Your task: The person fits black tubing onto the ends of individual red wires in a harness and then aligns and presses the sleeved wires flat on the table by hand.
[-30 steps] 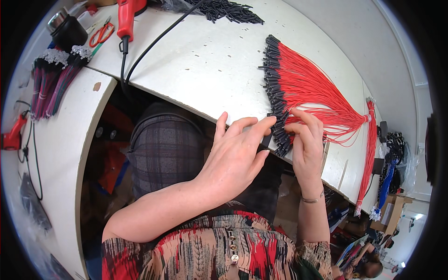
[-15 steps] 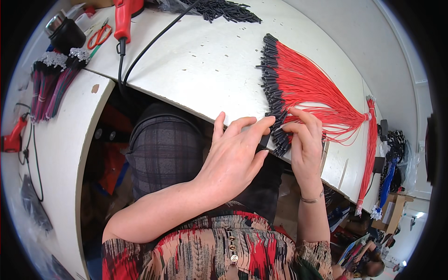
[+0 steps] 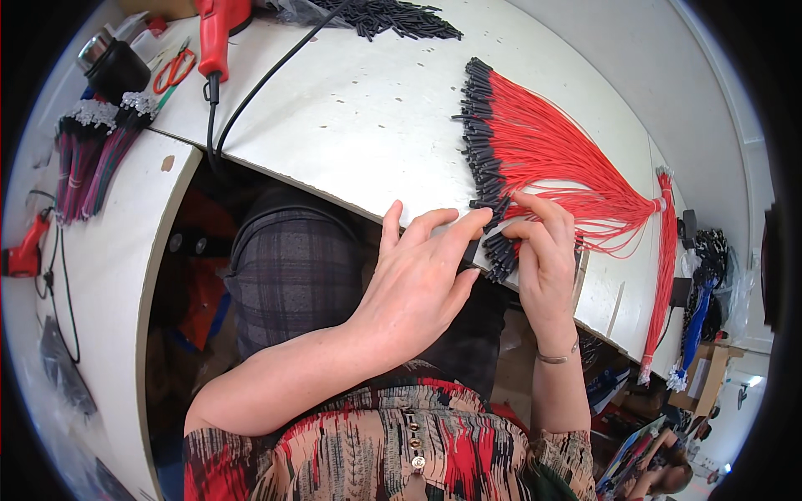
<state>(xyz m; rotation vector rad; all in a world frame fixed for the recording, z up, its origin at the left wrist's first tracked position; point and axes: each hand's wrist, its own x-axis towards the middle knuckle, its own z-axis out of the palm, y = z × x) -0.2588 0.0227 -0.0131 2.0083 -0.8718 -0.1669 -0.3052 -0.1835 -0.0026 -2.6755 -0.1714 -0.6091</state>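
A fan of red wires (image 3: 551, 142) with black sleeves (image 3: 479, 125) on their left ends lies on the white table. My left hand (image 3: 426, 267) hovers at the table's front edge, fingers spread, its index fingertip against the lower black sleeves. Opposite it, my right hand (image 3: 545, 250) has its fingers bent in among the wire ends. Its thumb and fingertips are closed around something small there, which the fingers partly hide. A few black ends lie apart below these fingertips, near the table edge.
Loose black tubes (image 3: 405, 21) are heaped at the back. A red heat gun (image 3: 214, 42) with a black cable stands at back left, near orange-handled scissors (image 3: 174, 73), a dark flask (image 3: 117, 67) and wire bundles (image 3: 96, 159). Another red bundle (image 3: 660, 284) hangs over the right edge.
A gap has opened between the upper black sleeves and the lower group by my right fingertips. Both hands stay nearly in place; the whole view has shifted slightly.
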